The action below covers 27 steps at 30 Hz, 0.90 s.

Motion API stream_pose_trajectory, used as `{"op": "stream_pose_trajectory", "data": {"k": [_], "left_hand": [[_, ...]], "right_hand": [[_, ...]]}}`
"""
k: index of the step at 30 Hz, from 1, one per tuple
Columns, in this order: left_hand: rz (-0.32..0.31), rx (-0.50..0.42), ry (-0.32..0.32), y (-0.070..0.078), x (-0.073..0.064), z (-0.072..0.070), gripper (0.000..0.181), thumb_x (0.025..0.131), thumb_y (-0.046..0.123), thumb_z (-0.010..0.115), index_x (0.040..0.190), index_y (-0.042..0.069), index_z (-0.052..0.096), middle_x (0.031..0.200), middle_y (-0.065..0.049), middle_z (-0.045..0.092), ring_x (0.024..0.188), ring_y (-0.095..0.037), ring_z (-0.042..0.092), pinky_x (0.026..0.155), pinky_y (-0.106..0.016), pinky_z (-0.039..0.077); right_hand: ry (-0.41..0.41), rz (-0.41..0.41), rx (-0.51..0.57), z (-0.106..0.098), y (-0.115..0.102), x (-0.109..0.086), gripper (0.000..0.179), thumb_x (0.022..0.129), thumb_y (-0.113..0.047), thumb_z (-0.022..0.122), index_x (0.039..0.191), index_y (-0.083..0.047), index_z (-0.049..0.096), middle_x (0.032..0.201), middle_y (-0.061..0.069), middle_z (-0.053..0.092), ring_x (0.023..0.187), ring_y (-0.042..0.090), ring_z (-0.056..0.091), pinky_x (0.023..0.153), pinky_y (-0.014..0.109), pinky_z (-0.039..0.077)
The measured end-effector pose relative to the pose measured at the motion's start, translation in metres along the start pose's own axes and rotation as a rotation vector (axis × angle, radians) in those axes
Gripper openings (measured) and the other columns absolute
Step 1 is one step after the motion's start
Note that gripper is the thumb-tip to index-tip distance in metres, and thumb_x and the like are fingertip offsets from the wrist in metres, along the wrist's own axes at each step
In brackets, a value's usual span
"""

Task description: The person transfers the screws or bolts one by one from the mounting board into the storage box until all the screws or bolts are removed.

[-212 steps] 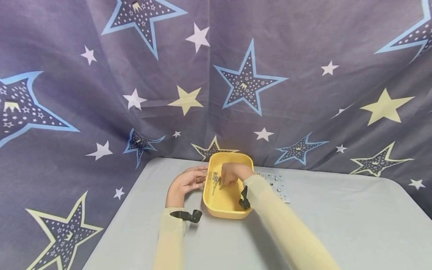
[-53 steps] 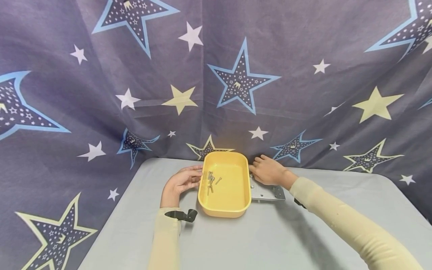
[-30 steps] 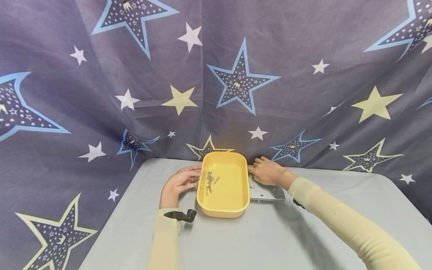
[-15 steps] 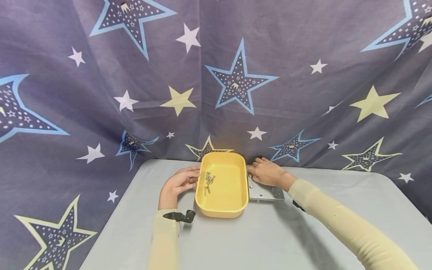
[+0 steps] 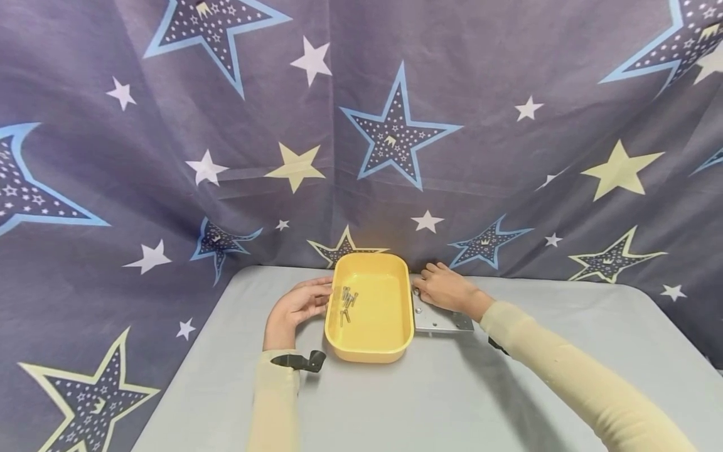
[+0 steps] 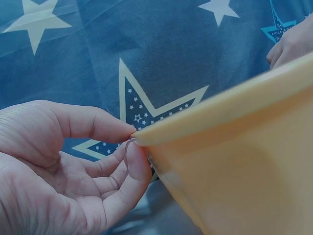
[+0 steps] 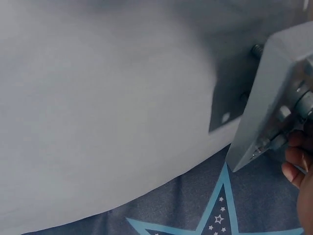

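A yellow plastic basin [image 5: 369, 356] stands at the back of the table. Several metal bolts [image 5: 347, 296] lie along its left inner side. At the left rim is my left hand [image 5: 295, 309]; in the left wrist view its thumb and a fingertip pinch the basin's edge. Beside the basin on the right sits a metal plate [image 5: 440, 320] fitted with bolts and nuts, its edge raised above the cloth. My right hand [image 5: 449, 287] is at the plate's back left corner, fingers curled around a bolt that they mostly hide. The right wrist view shows only its fingertips by the hardware.
Pale grey cloth covers the table [image 5: 361, 408]. A dark star-patterned curtain [image 5: 486, 182] hangs right behind the basin and the plate. Small black cameras are strapped to both wrists. A bolt shank [image 7: 257, 50] pokes out of the plate's underside.
Since the oldest frame my right hand has gone from inside the basin to the plate. More recently, one loose bolt in the basin has slid left towards the others. My left hand stays at the rim.
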<state>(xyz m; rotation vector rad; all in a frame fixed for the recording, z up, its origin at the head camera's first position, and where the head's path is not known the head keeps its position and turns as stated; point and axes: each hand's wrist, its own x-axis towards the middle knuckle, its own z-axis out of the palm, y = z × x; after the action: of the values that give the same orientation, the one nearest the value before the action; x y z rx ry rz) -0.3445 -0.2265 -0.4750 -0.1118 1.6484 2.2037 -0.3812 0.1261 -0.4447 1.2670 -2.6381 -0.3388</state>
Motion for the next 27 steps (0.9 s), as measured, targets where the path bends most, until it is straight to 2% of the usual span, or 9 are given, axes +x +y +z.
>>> {"op": "stream_pose_trajectory", "data": {"k": [6, 13, 27], "left_hand": [[0.006, -0.003, -0.020, 0.0006, -0.0004, -0.0015, 0.057, 0.101, -0.001, 0.052, 0.154, -0.007, 0.032, 0.115, -0.006, 0.070, 0.090, -0.010, 0.068, 0.081, -0.022, 0.058], [-0.002, -0.002, -0.001, 0.0020, -0.0010, -0.0001, 0.057, 0.101, -0.002, 0.052, 0.154, -0.007, 0.033, 0.106, -0.002, 0.071, 0.087, -0.010, 0.067, 0.079, -0.022, 0.058], [-0.013, -0.013, 0.009, 0.0020, 0.0003, 0.0021, 0.057, 0.100, -0.003, 0.052, 0.154, -0.007, 0.034, 0.106, -0.003, 0.071, 0.085, -0.010, 0.067, 0.078, -0.023, 0.059]], "right_hand": [[0.008, 0.005, -0.052, 0.0012, -0.0026, 0.0011, 0.011, 0.100, -0.024, 0.060, 0.105, -0.014, 0.063, 0.096, 0.007, 0.068, 0.096, 0.029, 0.057, 0.092, 0.047, 0.049], [0.038, -0.013, -0.122, 0.0014, -0.0039, 0.0016, 0.011, 0.100, -0.026, 0.061, 0.101, -0.015, 0.063, 0.092, 0.006, 0.067, 0.094, 0.028, 0.057, 0.089, 0.044, 0.048], [0.016, -0.008, -0.193, 0.0037, -0.0042, 0.0027, 0.011, 0.101, -0.027, 0.058, 0.101, -0.016, 0.062, 0.094, 0.005, 0.069, 0.094, 0.027, 0.059, 0.088, 0.043, 0.048]]}}
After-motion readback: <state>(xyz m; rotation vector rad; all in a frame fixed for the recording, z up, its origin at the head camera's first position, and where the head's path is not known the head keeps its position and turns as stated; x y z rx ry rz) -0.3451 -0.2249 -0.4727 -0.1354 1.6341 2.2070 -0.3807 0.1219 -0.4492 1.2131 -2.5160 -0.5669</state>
